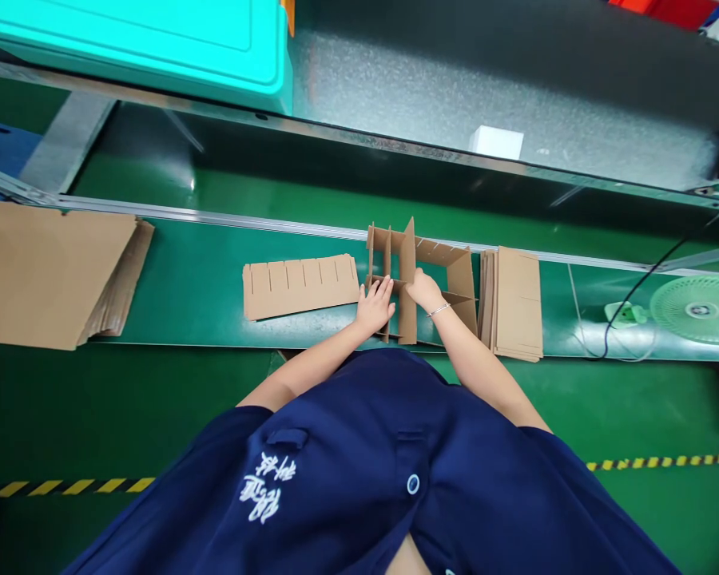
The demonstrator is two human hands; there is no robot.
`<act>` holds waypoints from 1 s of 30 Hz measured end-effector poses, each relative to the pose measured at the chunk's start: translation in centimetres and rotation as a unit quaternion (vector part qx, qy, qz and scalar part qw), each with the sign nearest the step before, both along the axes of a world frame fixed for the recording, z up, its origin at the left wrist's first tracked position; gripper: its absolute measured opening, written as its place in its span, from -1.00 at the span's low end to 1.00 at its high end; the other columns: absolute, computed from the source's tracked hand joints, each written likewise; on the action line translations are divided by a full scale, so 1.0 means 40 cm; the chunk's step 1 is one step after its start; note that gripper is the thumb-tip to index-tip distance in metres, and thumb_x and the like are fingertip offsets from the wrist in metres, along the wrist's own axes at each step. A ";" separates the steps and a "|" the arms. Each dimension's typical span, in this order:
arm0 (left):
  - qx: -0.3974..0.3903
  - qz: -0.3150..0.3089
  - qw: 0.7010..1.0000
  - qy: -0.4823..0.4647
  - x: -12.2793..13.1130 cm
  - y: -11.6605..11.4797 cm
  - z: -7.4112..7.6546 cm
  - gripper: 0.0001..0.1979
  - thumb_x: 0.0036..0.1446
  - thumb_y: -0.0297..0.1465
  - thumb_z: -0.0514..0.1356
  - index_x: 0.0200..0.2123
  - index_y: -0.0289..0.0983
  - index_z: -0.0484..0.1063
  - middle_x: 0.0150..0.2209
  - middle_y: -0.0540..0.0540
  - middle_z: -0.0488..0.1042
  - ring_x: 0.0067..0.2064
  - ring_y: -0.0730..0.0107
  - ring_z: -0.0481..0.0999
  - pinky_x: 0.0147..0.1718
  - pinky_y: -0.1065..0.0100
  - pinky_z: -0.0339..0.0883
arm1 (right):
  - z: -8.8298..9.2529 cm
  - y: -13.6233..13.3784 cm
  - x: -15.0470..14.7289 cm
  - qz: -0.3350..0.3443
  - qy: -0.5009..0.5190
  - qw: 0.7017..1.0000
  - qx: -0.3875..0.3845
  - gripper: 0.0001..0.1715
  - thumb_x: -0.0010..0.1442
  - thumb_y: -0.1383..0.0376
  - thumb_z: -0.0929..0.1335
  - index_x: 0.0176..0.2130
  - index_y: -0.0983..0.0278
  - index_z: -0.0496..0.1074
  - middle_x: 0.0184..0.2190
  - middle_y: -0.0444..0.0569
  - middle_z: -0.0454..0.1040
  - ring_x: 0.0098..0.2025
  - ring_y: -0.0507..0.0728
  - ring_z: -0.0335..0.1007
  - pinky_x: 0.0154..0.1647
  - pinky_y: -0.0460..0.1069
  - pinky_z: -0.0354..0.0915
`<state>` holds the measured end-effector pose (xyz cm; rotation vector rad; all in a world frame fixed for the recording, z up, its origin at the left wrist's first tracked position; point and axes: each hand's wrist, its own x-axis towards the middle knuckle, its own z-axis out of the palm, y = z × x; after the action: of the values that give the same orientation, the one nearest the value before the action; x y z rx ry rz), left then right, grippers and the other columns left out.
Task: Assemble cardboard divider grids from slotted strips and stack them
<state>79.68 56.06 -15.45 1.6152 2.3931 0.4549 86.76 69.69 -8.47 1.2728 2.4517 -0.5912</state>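
Observation:
A cardboard divider grid of interlocked slotted strips stands on the green bench in front of me. My left hand lies over its left end, fingers spread and resting on the strip edges. Closed around a taller upright cardboard strip near the grid's middle is my right hand, with a thin bracelet at the wrist. That strip rises above its neighbours at the far end. Left of the grid lies a stack of slotted cardboard strips, slots facing away from me. My fingers hide part of the grid's joints.
More cardboard strips are stacked right of the grid. Large cardboard sheets lie at the bench's left. A green fan and a black cable are on the right. The raised metal shelf holds a turquoise bin and a white block.

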 end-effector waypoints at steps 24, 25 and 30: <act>0.021 -0.225 0.974 -0.031 0.046 -0.084 -0.011 -0.74 0.19 -0.31 0.03 -0.36 -0.09 0.54 -0.14 -0.02 0.48 0.23 0.17 0.12 0.20 -0.15 -0.23 | 0.007 -0.029 -0.009 -0.004 0.008 0.999 0.053 -0.52 0.28 0.17 0.14 0.09 0.41 0.15 -0.07 0.28 0.41 -0.03 0.26 0.36 -0.09 0.07 0.27; 0.023 -0.224 0.974 -0.031 0.045 -0.084 -0.012 -0.74 0.19 -0.31 0.03 -0.36 -0.09 0.53 -0.14 -0.02 0.49 0.23 0.17 0.13 0.19 -0.15 -0.22 | 0.015 -0.028 -0.009 0.004 0.028 0.996 0.082 -0.45 0.27 0.14 0.14 0.13 0.41 0.11 0.00 0.30 0.35 0.04 0.27 0.29 -0.04 0.08 0.24; 0.020 -0.222 0.974 -0.026 0.048 -0.082 -0.016 -0.76 0.18 -0.30 0.05 -0.34 -0.11 0.53 -0.12 -0.04 0.48 0.23 0.18 0.13 0.19 -0.11 -0.19 | -0.011 -0.018 -0.031 0.095 0.110 0.972 0.185 -0.30 0.29 0.15 0.09 0.30 0.39 -0.19 0.29 0.25 -0.09 0.33 0.21 -0.32 0.23 0.18 -0.13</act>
<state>81.61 52.78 -16.11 2.0514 1.9100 0.4491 85.51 68.99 -8.93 1.1248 2.9312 -0.2416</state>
